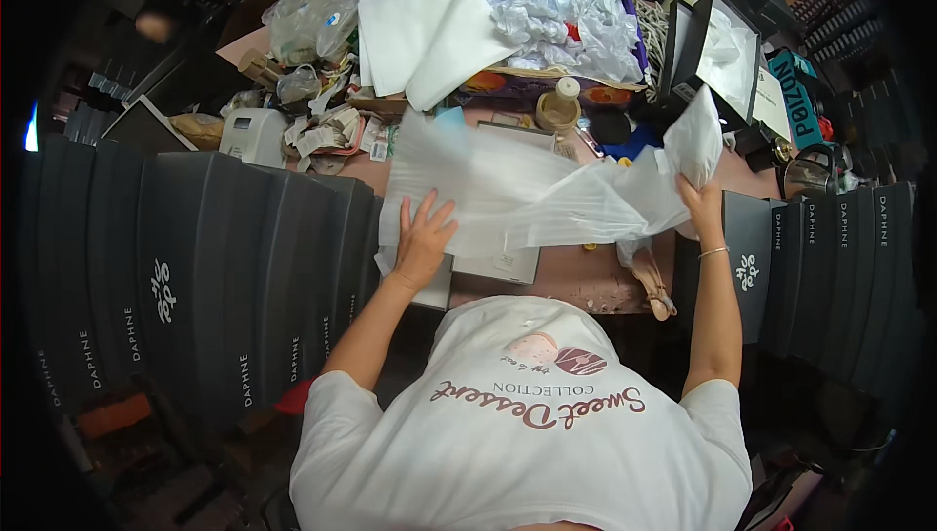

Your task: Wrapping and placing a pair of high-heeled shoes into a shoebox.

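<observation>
A thin, translucent white wrapping sheet (527, 201) stretches across the workbench in front of me. My left hand (423, 243) lies against its left end with the fingers spread. At the other end my right hand (701, 207) is closed round the gathered sheet, whose bunched part (695, 141) stands up above the fingers. Whether something is wrapped inside the bunch cannot be made out. Just below the right hand, a beige strappy sandal (654, 285) rests at the bench's near edge. Under the sheet a white box (498, 265) shows in part.
Dark shoe boxes (205, 248) stand in stacks at my left, and more boxes (849, 248) at my right. Behind the sheet are a stack of white paper (429, 28), crumpled white tissue (566, 23), a bottle (558, 106) and an open black box (711, 53). A white device (252, 135) sits at the left.
</observation>
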A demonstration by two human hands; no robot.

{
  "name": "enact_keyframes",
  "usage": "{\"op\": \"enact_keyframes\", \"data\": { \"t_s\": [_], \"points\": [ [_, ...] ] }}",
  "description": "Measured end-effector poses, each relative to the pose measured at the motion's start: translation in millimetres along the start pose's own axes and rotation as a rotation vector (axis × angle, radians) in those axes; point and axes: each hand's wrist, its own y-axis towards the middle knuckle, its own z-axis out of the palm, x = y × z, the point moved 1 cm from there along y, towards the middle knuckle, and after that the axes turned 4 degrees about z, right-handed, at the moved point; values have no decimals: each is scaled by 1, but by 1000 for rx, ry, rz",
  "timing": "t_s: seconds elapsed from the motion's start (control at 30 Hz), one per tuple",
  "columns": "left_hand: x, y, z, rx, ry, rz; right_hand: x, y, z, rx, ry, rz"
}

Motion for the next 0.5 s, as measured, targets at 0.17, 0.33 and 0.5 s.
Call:
{"op": "enact_keyframes", "data": {
  "t_s": [0.17,0.33,0.5],
  "points": [
    [7,-7,23,110,-64,-123,81,-55,-39,-156,546,-15],
    [30,7,11,72,-90,-187,182,-108,46,171,798,17],
    [36,5,-6,77,-126,-224,154,-123,214,376,399,-9]
  ]
}}
